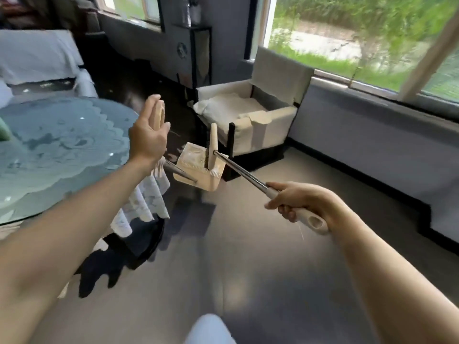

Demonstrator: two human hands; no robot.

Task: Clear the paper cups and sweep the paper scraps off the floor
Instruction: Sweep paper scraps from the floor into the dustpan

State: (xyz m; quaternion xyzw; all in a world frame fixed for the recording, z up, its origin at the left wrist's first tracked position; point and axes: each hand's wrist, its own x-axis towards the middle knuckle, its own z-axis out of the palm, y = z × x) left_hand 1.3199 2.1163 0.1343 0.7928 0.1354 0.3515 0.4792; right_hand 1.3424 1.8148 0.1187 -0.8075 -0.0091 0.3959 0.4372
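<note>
Cream dustpan handle (311,220) gripped by right hand (305,202) fingers; left hand (146,137) fingers straight, touching broom handle (160,112).

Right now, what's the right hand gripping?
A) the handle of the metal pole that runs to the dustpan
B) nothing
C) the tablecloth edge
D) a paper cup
A: the right hand has its fingers curled round the pale handle of the metal pole, whose far end meets the beige dustpan.
</note>
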